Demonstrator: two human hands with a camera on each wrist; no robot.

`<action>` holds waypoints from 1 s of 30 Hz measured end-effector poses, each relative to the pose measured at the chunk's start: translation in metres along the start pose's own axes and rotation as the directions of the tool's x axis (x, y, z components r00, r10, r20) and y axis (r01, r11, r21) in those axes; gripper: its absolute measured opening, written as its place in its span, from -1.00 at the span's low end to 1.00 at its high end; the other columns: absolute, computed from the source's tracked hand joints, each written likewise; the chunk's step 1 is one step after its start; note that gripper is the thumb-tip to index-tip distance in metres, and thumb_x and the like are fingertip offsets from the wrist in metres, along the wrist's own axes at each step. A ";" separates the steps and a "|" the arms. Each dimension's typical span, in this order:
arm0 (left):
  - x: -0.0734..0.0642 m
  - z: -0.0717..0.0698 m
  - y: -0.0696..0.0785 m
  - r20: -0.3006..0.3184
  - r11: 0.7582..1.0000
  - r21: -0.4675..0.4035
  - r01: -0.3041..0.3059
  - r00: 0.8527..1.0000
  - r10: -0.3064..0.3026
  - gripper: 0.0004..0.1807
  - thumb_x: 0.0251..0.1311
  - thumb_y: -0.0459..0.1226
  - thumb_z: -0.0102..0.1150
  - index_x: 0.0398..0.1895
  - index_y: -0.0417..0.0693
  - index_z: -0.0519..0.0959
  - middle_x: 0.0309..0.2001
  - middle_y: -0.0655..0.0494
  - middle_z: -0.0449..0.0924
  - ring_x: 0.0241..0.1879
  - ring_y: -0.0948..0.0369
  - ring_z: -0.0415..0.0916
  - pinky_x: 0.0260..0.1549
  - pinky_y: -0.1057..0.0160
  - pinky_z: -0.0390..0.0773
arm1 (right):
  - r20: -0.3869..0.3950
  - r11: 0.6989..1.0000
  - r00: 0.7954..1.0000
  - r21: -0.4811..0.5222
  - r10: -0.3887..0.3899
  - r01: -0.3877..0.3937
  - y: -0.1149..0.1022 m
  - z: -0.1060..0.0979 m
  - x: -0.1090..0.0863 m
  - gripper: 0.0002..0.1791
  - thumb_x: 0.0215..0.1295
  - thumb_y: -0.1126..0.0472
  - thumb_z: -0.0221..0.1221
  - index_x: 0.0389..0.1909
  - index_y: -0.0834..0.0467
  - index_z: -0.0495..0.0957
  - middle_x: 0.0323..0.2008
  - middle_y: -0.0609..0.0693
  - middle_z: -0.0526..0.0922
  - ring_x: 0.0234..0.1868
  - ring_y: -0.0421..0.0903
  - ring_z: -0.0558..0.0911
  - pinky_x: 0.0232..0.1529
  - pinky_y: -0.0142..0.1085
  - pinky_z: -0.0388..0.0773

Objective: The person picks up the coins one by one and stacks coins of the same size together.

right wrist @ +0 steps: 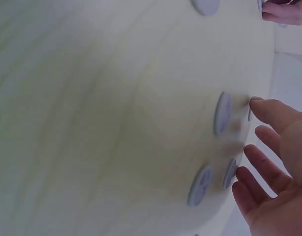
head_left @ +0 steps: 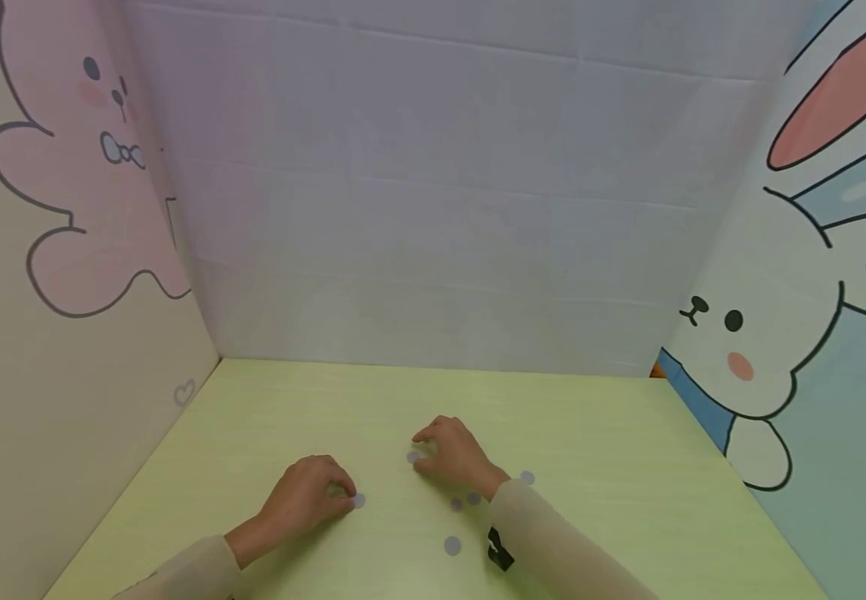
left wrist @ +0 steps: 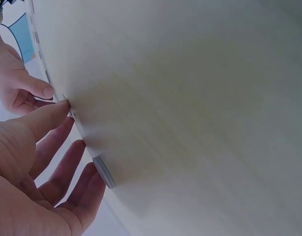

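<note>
My left hand (head_left: 305,493) is reaching low over the pale yellow-green table with faint wood grain (head_left: 628,467). Its thumb and index finger are coming together at the edge of a thin, flat, round grey disc (head_left: 360,501), pinching it at the tabletop. In the left wrist view, a grey disc with a layered edge (left wrist: 104,172) is standing out beside my lower fingers; whether they are touching it, I cannot tell.

My right hand (head_left: 457,454) is hovering farther forward, its thumb and index finger spreading apart around another small, flat grey disc (head_left: 412,457). That one is lying on the table next to my thumb tip; I cannot tell if the thumb is touching it. My other right fingers are curving loosely, with gaps between them.

Near my right wrist, two small round grey discs (head_left: 465,502) are lying side by side. A larger-looking grey disc (head_left: 453,546) is resting nearer to me, and a lone grey disc (head_left: 528,477) is sitting beyond my cream-coloured right sleeve (head_left: 553,533). A small black object (head_left: 500,550) is showing beside that sleeve. Behind the table, a creased whitish cloth (head_left: 440,208) is hanging.
</note>
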State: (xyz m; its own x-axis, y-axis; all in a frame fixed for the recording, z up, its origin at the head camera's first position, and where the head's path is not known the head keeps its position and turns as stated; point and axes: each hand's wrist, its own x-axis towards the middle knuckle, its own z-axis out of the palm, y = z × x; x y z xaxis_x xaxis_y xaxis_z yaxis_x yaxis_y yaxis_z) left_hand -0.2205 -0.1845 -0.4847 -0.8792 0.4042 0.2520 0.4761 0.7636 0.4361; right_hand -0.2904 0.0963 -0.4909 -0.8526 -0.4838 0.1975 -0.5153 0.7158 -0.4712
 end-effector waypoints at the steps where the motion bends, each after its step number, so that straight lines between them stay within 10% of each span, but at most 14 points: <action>1: 0.000 0.000 0.000 0.000 1.000 0.003 0.004 1.000 -0.004 -0.90 0.07 -0.15 0.65 -0.42 0.20 0.83 -0.34 0.43 0.70 -0.24 0.29 0.63 -0.14 0.14 0.62 | -0.001 1.000 1.000 -0.005 -0.004 0.004 0.002 0.001 0.000 -0.65 0.26 0.14 0.53 0.02 0.16 0.80 -0.06 0.04 0.73 -0.04 0.01 0.61 0.02 -0.13 0.60; 30: -0.001 0.000 -0.001 0.002 1.000 -0.018 0.007 1.000 -0.007 -0.91 0.10 -0.12 0.63 -0.40 0.20 0.84 -0.32 0.43 0.71 -0.22 0.28 0.63 -0.14 0.14 0.62 | -0.019 0.994 0.999 -0.106 -0.044 0.042 0.001 0.005 0.005 -0.86 0.32 0.07 0.49 -0.21 0.03 0.88 -0.15 -0.06 0.75 -0.13 -0.08 0.61 -0.10 -0.23 0.62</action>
State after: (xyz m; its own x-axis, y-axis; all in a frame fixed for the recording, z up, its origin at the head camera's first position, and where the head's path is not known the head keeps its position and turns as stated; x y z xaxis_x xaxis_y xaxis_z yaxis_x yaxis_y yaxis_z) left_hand -0.2202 -0.1857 -0.4857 -0.8827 0.3997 0.2471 0.4699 0.7575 0.4533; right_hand -0.2944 0.0921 -0.4949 -0.8304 -0.5055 0.2342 -0.5570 0.7441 -0.3689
